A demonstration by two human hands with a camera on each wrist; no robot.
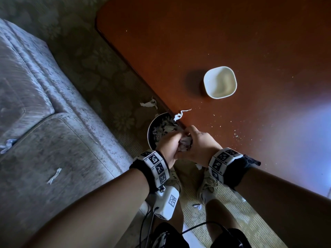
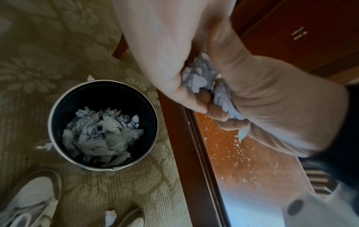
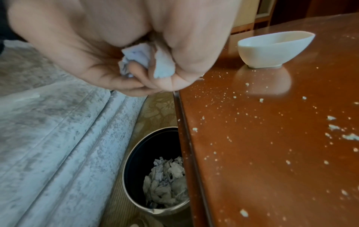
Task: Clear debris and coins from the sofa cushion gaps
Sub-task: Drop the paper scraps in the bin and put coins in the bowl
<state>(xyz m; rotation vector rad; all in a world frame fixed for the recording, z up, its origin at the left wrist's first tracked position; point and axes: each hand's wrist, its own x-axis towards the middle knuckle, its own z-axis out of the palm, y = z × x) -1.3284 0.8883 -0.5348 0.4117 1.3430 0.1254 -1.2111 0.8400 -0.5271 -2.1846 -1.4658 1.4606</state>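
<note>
left grip: the left hand (image 1: 170, 145) is curled round a wad of crumpled paper (image 1: 185, 143), which is clasped from the sofa side.
right grip: the right hand (image 1: 198, 143) is curled round the same wad from the desk side; the two hands are pressed together with the paper between them.
paper wad: pale, creased scraps (image 2: 200, 79) are seen bulging out between the palms, with one torn tip left hanging below the right hand's fingers (image 2: 217, 113).
bin: a round dark bin (image 2: 58, 98) is stood on the carpet below the left grip and partly filled with crumpled paper; its far edge is tucked under the desk rim.
desk: the red-brown desk (image 1: 232, 42) is spread beyond the right grip and is dotted with pale crumbs (image 3: 261, 100); a twisted paper strip (image 1: 180, 114) is draped at its edge just beyond the hands.
bowl: a white bowl (image 1: 220, 82) is set on the desk well beyond the right grip.
sofa: grey cushions (image 1: 35, 104) are seen well off to the left grip's side, with a paper scrap (image 1: 53, 176) left on the near cushion.
carpet: more scraps (image 1: 149, 103) are scattered round the bin and by the shoes (image 1: 208, 185).
</note>
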